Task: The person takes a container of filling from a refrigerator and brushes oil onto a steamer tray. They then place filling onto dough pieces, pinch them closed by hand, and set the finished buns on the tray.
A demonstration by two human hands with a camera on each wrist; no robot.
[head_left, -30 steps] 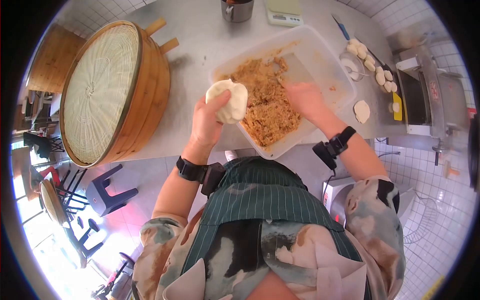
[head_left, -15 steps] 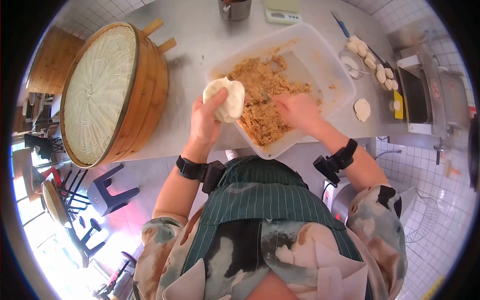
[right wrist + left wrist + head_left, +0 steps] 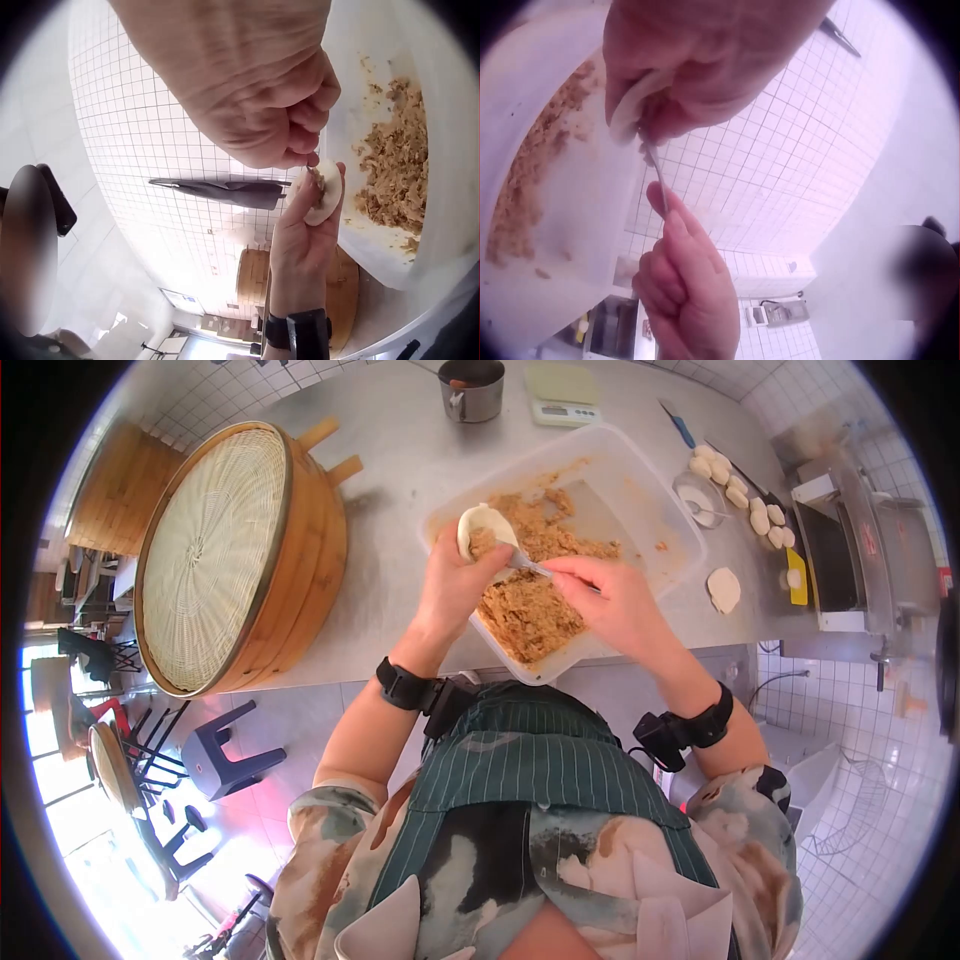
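My left hand (image 3: 452,582) cups a round white dough wrapper (image 3: 478,530) over the near left of a white plastic tub (image 3: 655,490) of brown minced filling (image 3: 520,600). My right hand (image 3: 610,600) pinches a thin metal spoon (image 3: 530,566), and its tip rests in the wrapper with a bit of filling. In the right wrist view the wrapper (image 3: 327,192) lies in the left palm with filling on it. From the left wrist view, the spoon's handle (image 3: 657,176) runs from the wrapper (image 3: 630,112) down to the right hand's fingers (image 3: 679,247).
A large bamboo steamer (image 3: 225,550) with a woven lid stands at the left. A metal pot (image 3: 472,388) and a scale (image 3: 560,395) are at the back. Dough pieces (image 3: 745,495), one flat disc (image 3: 722,588) and a machine (image 3: 860,550) are at the right.
The right hand left the filling and brought the spoon up to the wrapper. The left hand turned the wrapper's open face up and moved it over the tub.
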